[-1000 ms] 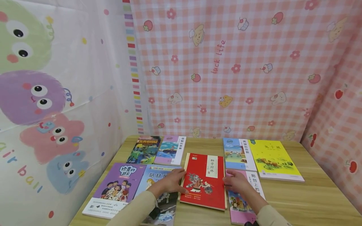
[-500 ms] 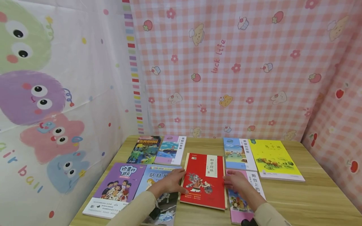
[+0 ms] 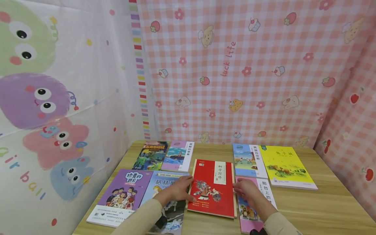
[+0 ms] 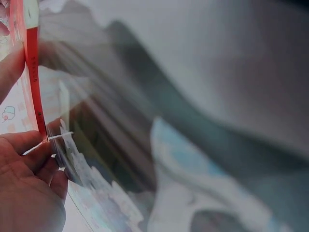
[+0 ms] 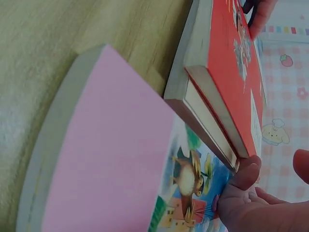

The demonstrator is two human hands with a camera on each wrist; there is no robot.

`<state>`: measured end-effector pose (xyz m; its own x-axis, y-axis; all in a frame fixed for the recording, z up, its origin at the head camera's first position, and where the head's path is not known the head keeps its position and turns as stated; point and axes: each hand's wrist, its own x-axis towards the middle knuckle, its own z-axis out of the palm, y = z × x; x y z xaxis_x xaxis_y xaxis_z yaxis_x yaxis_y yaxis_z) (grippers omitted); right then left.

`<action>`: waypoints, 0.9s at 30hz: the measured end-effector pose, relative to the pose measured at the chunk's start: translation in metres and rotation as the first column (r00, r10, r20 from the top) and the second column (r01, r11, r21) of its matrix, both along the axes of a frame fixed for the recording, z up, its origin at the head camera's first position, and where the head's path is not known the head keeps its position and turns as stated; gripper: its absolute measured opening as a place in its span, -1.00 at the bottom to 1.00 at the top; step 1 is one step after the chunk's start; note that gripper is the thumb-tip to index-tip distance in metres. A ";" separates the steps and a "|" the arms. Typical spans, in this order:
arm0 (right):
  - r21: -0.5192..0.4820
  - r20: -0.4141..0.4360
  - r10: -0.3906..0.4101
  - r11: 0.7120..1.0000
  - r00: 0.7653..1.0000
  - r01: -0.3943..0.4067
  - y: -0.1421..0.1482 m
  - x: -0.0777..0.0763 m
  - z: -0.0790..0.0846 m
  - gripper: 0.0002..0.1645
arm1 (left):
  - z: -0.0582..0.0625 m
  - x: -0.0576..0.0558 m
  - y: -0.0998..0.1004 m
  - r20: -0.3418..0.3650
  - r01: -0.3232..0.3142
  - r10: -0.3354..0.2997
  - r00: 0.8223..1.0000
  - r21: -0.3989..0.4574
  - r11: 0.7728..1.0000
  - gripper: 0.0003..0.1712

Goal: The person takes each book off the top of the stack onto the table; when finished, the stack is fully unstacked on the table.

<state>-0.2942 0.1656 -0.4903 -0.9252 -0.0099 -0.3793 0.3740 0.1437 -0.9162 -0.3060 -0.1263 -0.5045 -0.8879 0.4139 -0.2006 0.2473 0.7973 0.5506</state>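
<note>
A red book [image 3: 211, 204] with a white title panel lies at the middle of the table, on top of another book [image 5: 176, 89] whose pale edge shows under it. At its left edge my left hand [image 3: 177, 188] holds it, the thumb over the lower left of the cover. Opposite, my right hand [image 3: 249, 191] grips the right edge, fingertips at the stack's side. Under my right hand lies a pink book [image 3: 249, 225]. My left hand and forearm cover part of a light blue book [image 3: 173, 227].
A purple book [image 3: 123, 192] lies at the front left. Behind it are a dark green book [image 3: 151, 158] and a lilac book [image 3: 177, 160]. Towards the back right lie a blue book [image 3: 248, 161] and a large yellow book [image 3: 288, 169]. Patterned cloths surround the wooden table [image 3: 329, 209].
The view has shifted very slightly. Both hands stay at the sides of the red book, and the books keep their places.
</note>
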 end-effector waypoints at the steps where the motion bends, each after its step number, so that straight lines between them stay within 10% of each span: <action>1: -0.011 0.006 -0.006 1.000 1.000 0.006 0.000 0.000 0.000 -0.25 | 0.000 0.000 0.000 0.000 -0.001 0.001 1.000 0.001 1.000 0.07; 14: -0.219 -0.063 0.052 0.974 0.997 -0.064 -0.005 -0.004 0.000 -0.22 | -0.002 -0.002 -0.003 -0.004 0.005 -0.004 1.000 0.008 1.000 0.08; 27: -0.034 -0.107 0.090 0.995 0.990 -0.094 -0.014 -0.003 -0.007 -0.28 | -0.003 -0.003 -0.003 -0.007 0.006 -0.006 1.000 0.005 1.000 0.06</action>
<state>-0.2973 0.1517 -0.4971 -0.9543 -0.1101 -0.2778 0.2624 0.1366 -0.9553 -0.3087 -0.1288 -0.5076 -0.8865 0.4206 -0.1927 0.2560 0.7930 0.5528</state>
